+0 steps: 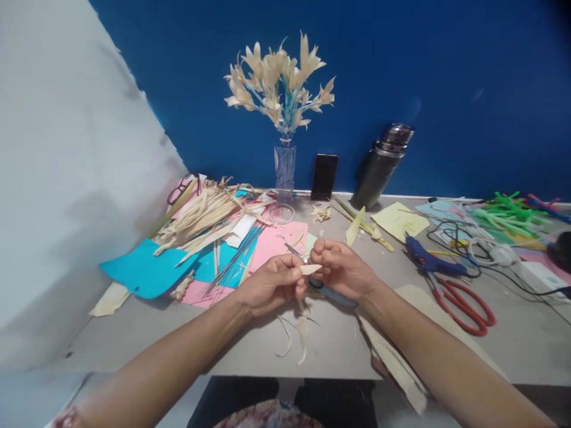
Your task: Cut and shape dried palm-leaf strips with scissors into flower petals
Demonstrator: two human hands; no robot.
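Observation:
My left hand (pixel 276 280) pinches a small pointed piece of pale dried husk (pixel 311 269) between thumb and fingers, its tip facing right. Close to that tip, my right hand (pixel 343 268) has its fingers curled together; whether anything is in them is hidden. Behind and under my hands lie scissors with a grey-blue handle (pixel 338 295), partly covered. Thin husk scraps (pixel 302 339) lie on the table just below my hands. A wide sheet of husk (pixel 397 351) rests under my right forearm.
Dried husk strips (pixel 205 211) are heaped on blue paper (pixel 145 267) at left. A clear vase (pixel 285 169) of husk flowers, a phone (pixel 324 177) and a dark flask (pixel 382 166) stand by the wall. At right lie a blue glue gun (pixel 432 261), red-handled scissors (pixel 464 306) and cables.

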